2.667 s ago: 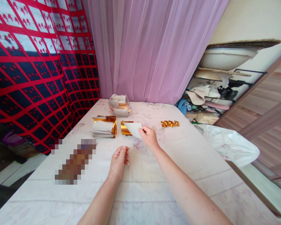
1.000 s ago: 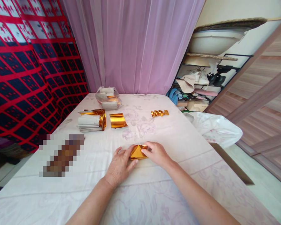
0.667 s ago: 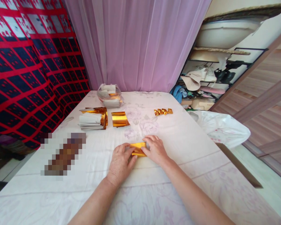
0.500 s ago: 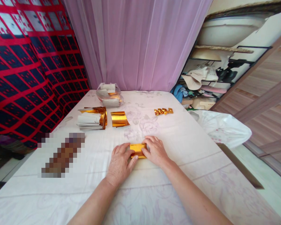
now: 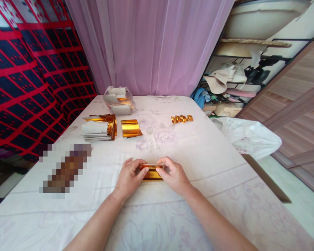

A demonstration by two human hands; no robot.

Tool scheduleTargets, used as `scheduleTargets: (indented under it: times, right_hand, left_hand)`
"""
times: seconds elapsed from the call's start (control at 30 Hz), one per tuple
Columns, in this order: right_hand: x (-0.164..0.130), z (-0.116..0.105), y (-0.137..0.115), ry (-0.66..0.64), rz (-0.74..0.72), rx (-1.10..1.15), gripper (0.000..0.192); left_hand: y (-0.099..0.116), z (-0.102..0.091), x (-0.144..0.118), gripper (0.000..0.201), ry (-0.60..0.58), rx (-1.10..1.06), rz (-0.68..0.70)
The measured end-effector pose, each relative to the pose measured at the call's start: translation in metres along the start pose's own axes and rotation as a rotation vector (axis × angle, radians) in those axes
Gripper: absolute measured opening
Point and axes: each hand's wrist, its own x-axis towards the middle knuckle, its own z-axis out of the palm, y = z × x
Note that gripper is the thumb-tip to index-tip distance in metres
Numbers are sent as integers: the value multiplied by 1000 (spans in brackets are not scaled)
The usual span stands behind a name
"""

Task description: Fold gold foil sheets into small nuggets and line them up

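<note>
Between my hands, near the middle of the table, is a sheet of gold foil paper [image 5: 152,175]. Its far edge is lifted and bent up toward me, showing a pale rim, while the near part lies on the cloth. My left hand [image 5: 129,177] pinches the raised edge at its left end with thumb and fingers. At the right end my right hand [image 5: 174,175] grips the same edge the same way. Beyond them lie a single gold sheet [image 5: 131,128], a stack of gold and grey sheets [image 5: 99,128] and a row of small folded gold pieces [image 5: 182,119].
A clear plastic bag [image 5: 119,101] of more sheets stands at the table's back left. A blurred-out patch [image 5: 66,169] covers something at the left. Purple curtain [image 5: 151,48] hangs behind the table [image 5: 211,209]; a loaded shelf [image 5: 232,76] and white bag [image 5: 253,136] are at the right.
The foil sheet lay flatter under my fingers before; now its far edge is raised and folded toward me. Both hands have shifted to pinch that edge. The view has tilted slightly.
</note>
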Motion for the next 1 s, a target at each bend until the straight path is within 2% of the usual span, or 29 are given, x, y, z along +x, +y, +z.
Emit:
scheduleTargets:
  times: [0.13,0.27,0.43,0.57,0.67,0.83,1.0]
  right_hand:
    - [-8,5,4,83,52,127,22]
    - [-7,6,12,72,114,231,19]
    - [-6,6,18,37,152,306,20]
    - [-6,4,17,38,130,282,20]
    - [-5,2,16,19,169,307,23]
    - [-3,0,15,-3,238,334,24]
    - [-3,-2,11,19,224,335,22]
  left_hand:
    - [3,2,-2,10,34,-221,-89]
    - [2,4,-6,13,27,-324,-156]
    - [2,1,-6,13,20,-251,-153]
    - [3,-2,-5,15,-25,-158,-96]
    - [4,-3,-5,16,-29,-136,-76]
    - [4,-3,-6,15,-44,-127,-106]
    - [3,-3,-7,17,-43,-146,-125]
